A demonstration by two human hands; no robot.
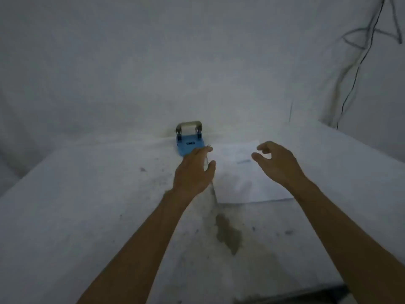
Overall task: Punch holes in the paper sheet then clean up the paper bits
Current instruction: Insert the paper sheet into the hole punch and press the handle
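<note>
Both forearms reach over the stained white table (87,216), left hand (194,170) and right hand (277,163) spread and empty above the paper sheet (241,183), which lies right of the far blue hole punch (189,141), so punching seemingly hasn't begun.

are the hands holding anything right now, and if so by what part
Nothing is held. The left hand reaches open toward the blue hole punch, and the right hand hovers open over the paper sheet.

Blue hole punch (190,143) (metal handle up) by the wall — white paper sheet (243,174) flat beside it.
</note>
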